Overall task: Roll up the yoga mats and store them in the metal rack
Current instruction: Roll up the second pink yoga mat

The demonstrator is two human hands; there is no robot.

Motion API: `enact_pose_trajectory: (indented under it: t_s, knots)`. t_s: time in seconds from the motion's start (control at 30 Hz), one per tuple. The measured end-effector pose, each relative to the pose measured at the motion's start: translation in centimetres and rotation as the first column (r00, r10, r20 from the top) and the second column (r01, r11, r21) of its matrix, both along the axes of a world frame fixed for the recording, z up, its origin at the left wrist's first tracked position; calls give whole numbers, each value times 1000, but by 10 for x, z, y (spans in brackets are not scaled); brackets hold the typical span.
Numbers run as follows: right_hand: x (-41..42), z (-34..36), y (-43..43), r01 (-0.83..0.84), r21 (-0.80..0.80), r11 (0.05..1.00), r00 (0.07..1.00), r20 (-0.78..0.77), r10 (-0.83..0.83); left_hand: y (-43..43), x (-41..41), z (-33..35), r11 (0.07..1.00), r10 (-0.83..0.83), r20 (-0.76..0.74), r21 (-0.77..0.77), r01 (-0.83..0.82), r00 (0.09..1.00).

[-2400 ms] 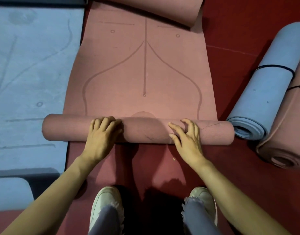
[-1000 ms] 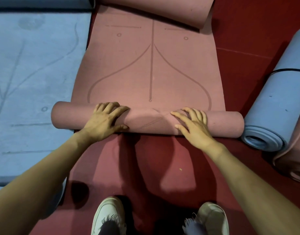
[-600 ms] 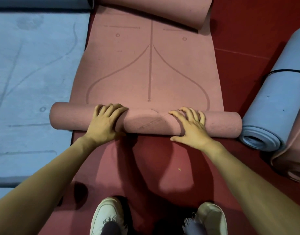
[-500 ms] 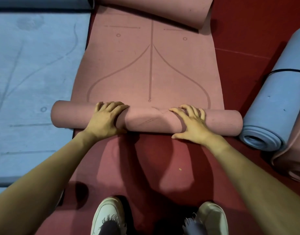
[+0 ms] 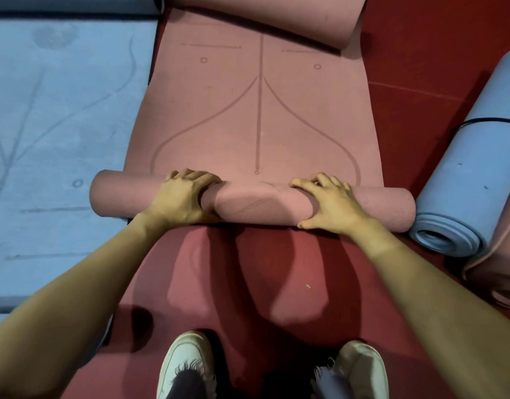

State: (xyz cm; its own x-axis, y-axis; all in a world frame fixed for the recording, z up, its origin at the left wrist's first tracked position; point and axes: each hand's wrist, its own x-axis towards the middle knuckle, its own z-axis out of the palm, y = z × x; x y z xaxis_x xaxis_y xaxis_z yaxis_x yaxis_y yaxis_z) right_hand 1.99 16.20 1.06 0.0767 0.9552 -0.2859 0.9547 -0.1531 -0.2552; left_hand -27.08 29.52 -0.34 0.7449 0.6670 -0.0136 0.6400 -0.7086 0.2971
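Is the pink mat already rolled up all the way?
No: much of the pink mat lies flat beyond the part rolled under the left hand and right hand.

The floor (image 5: 406,67) is dark red and smooth. A thin straight seam (image 5: 415,90) crosses it at the far right. Soft shadows (image 5: 256,269) fall on the near part, where a small pale speck (image 5: 307,286) lies.
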Motion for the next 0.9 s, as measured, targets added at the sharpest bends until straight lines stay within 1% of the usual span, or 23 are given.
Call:
enact_pose_trajectory:
  t_s: [0.13, 0.4, 0.5, 0.67, 0.73, 0.87, 0.9]
  knots:
    - [-7, -3, -22, -9, 9, 1000, 1000, -13, 10, -21, -15, -5, 1000, -15, 30, -2, 15, 999]
    - [-37, -9, -75, -41, 65, 997, 997, -57, 45, -70, -52, -12, 997, -47, 71, 58, 43, 996]
    - [-42, -10, -86, -52, 74, 996, 995, -79, 58, -82, -60, -11, 998, -43, 85, 40, 39, 995]
    - [-43, -16, -90, -30, 116, 993, 993, -110, 43, -88, -63, -12, 1000, 25, 88, -20, -24, 996]
    - [-43, -16, -88, -49, 109, 993, 993, -101, 60, -90, -65, -16, 998, 61, 106, -15, -59, 993]
    - [-61, -8, -89, 44, 86, 995, 999, -15, -43, -104, -68, -23, 988, 94, 138, 108, -110, 986]
    - [-66, -9, -92, 49, 128, 991, 998, 23, -53, -108, -68, -23, 987, 90, 151, 119, -108, 984]
